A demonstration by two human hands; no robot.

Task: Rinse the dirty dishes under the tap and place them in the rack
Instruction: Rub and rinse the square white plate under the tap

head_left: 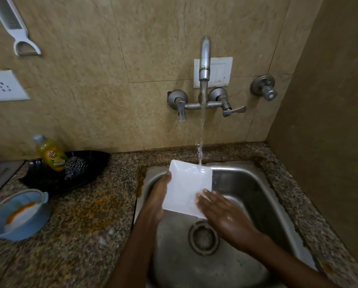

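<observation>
A white square plate (186, 183) is held tilted over the steel sink (255, 183), under the stream running from the tap (204, 59). My left hand (158, 196) grips the plate's left edge, thumb on the rim. My right hand (221, 213) lies flat on the plate's lower right corner with straight, wet fingers. Water strikes the plate near its top right. No rack is in view.
On the granite counter to the left stand a blue bowl (18, 215) with orange residue and a black dish (70, 173) holding a soap bottle (51, 154) and steel scrubber (75, 166). Orange stains mark the counter (95, 206). A wall rises on the right.
</observation>
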